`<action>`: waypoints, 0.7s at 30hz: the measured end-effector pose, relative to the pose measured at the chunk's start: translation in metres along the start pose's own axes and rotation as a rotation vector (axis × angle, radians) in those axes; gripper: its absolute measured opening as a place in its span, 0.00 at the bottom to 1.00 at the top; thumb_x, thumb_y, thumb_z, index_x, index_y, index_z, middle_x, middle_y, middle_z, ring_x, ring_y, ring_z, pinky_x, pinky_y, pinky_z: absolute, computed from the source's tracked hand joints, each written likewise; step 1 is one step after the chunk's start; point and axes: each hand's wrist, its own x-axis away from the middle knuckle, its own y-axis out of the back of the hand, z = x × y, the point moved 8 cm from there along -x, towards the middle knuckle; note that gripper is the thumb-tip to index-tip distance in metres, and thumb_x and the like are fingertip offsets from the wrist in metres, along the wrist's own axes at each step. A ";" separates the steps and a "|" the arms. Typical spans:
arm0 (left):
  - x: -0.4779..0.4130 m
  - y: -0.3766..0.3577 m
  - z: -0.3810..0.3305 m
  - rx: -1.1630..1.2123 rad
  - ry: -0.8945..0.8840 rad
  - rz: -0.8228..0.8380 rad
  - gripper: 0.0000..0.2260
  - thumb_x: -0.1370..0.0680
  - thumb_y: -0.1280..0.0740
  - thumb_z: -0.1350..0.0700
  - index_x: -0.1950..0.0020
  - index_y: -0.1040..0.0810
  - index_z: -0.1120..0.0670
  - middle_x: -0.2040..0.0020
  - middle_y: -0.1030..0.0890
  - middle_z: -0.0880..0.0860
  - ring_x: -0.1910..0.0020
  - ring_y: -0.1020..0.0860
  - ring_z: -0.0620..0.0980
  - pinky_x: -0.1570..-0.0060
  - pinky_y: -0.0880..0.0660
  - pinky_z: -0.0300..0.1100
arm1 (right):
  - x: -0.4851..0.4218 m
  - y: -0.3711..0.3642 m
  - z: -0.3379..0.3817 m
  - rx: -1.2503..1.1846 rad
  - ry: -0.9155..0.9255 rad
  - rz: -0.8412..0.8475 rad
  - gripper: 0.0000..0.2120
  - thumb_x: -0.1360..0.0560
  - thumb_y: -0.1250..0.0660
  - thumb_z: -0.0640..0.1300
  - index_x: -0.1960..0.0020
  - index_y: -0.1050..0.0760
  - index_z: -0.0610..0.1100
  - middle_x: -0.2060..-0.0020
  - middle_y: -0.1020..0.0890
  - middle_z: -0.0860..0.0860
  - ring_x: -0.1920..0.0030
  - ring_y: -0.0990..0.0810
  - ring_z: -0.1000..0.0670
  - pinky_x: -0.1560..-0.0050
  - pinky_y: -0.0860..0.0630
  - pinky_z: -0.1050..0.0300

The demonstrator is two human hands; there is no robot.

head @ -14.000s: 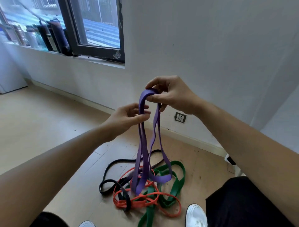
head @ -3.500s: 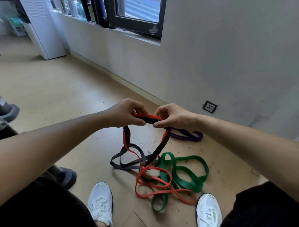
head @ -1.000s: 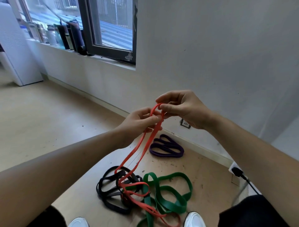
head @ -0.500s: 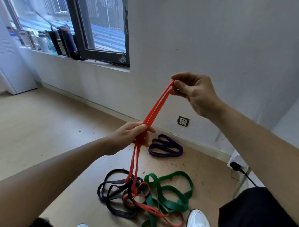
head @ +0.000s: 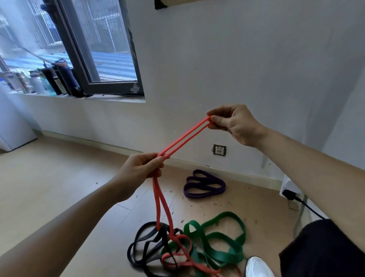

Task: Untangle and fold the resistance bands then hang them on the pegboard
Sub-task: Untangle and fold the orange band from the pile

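A red band [head: 183, 137] is stretched between my hands. My right hand [head: 235, 123] pinches its looped end up high. Lower down, my left hand [head: 141, 170] grips both strands, which hang from it to the floor. There the red band's lower part is still tangled with a black band [head: 145, 244] and a green band [head: 219, 246]. A folded purple band [head: 204, 186] lies apart near the skirting board. A brown board's corner [head: 177, 1] shows at the top edge, mostly cut off.
The window [head: 92, 51] has several bottles [head: 49, 81] on its sill at the left. A wall socket [head: 219, 150] sits low on the white wall. A black plug and cable [head: 296, 199] run at the right. My white shoe [head: 258, 267] stands beside the bands.
My right hand has pulled the red band's loop further right and away from my left hand, lengthening the stretched section. The camera has tilted up slightly.
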 end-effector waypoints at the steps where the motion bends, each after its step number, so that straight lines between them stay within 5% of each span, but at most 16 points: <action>1: 0.001 0.000 -0.001 -0.010 0.001 0.022 0.11 0.19 0.35 0.57 0.40 0.17 0.58 0.58 0.20 0.53 0.58 0.20 0.51 0.50 0.19 0.43 | 0.000 0.000 -0.004 -0.010 -0.019 0.008 0.08 0.21 0.36 0.27 0.45 0.20 0.31 0.52 0.16 0.38 0.52 0.14 0.44 0.49 0.16 0.56; 7: 0.003 0.014 -0.014 -0.068 -0.100 -0.077 0.08 0.23 0.30 0.59 0.45 0.16 0.55 0.59 0.19 0.54 0.59 0.21 0.51 0.53 0.19 0.43 | 0.002 0.006 -0.035 -0.124 -0.216 0.087 0.09 0.21 0.37 0.26 0.46 0.22 0.32 0.52 0.16 0.39 0.53 0.13 0.45 0.50 0.16 0.57; 12: 0.005 0.023 -0.019 -0.013 -0.144 -0.152 0.07 0.22 0.30 0.60 0.46 0.15 0.55 0.58 0.18 0.56 0.59 0.20 0.52 0.50 0.19 0.46 | 0.025 -0.020 -0.084 0.413 -0.411 0.508 0.10 0.22 0.31 0.30 0.42 0.20 0.36 0.43 0.16 0.40 0.40 0.16 0.42 0.41 0.18 0.51; 17: 0.004 0.010 -0.021 -0.123 -0.157 -0.072 0.07 0.23 0.29 0.59 0.46 0.14 0.54 0.57 0.15 0.55 0.58 0.19 0.52 0.53 0.19 0.42 | 0.029 -0.076 -0.059 0.412 -0.265 0.588 0.17 0.22 0.30 0.39 0.33 0.24 0.46 0.38 0.18 0.51 0.37 0.20 0.54 0.32 0.24 0.54; 21: 0.006 0.002 -0.027 -0.175 -0.200 -0.023 0.11 0.25 0.28 0.53 0.45 0.15 0.53 0.59 0.16 0.54 0.60 0.21 0.50 0.55 0.20 0.41 | 0.043 -0.126 -0.049 0.459 -0.150 0.655 0.21 0.21 0.30 0.51 0.31 0.25 0.45 0.40 0.18 0.49 0.40 0.19 0.52 0.34 0.23 0.53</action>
